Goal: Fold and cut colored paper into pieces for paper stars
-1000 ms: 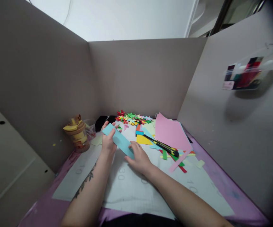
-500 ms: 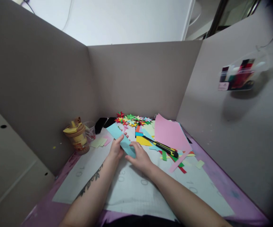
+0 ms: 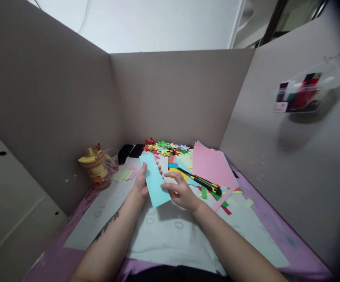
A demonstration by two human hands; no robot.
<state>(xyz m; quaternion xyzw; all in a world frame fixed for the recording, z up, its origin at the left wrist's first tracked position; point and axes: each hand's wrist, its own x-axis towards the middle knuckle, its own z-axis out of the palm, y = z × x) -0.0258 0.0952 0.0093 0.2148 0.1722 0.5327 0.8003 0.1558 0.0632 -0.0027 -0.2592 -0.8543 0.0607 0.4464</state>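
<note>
Head view: left fingers (image 3: 143,173) hold smooth, flat, rectangular light-blue paper (image 3: 155,183).

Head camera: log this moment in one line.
left hand: holds light-blue paper | right hand: at paper's right edge, contact unclear | utility knife: lying on paper scraps, unheld | paper stars: clustered at back

The left hand (image 3: 141,183) holds the blue paper (image 3: 155,182) by its left side, with the thumb on the front and the other fingers behind, their tips visible beyond the right edge. The right hand (image 3: 184,194) is at the paper's lower right, two fingers stretched out and apart, one overlapping the edge. Both bare forearms (image 3: 231,239) slant inward from below the paper; the left one carries a leafy tattoo (image 3: 107,226).
</note>
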